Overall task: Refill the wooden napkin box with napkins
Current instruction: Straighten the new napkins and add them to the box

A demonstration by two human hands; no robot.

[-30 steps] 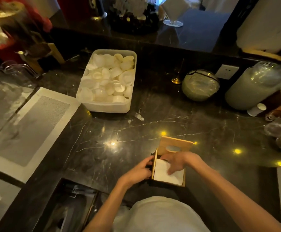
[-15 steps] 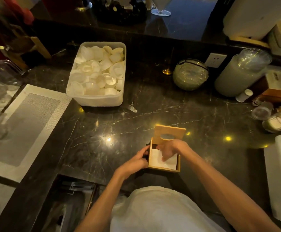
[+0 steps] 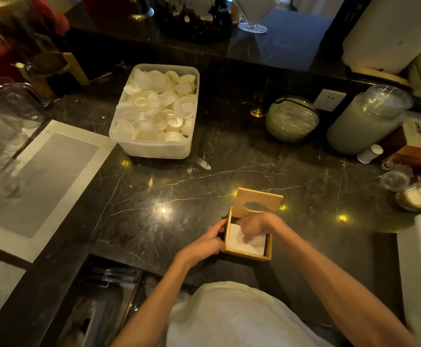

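Note:
The wooden napkin box (image 3: 247, 254) stands near the front edge of the dark marble counter, its lid (image 3: 258, 202) with an oval slot raised at the back. White napkins (image 3: 235, 240) lie inside the box. My left hand (image 3: 207, 242) grips the box's left wall. My right hand (image 3: 253, 225) reaches down into the box, fingers pressing on the napkins and hiding part of them.
A white plastic tub (image 3: 154, 149) of small white cups sits at the back left. A mesh mat (image 3: 39, 181) lies to the left. A round glass jar (image 3: 292, 118), a tall lidded container (image 3: 364, 121) and small items crowd the right; a white bin (image 3: 410, 259) stands at the far right.
My hands stay on the box. The right hand's fingers have shifted slightly on the napkins. The view has swung a little to the right, bringing the white bin in.

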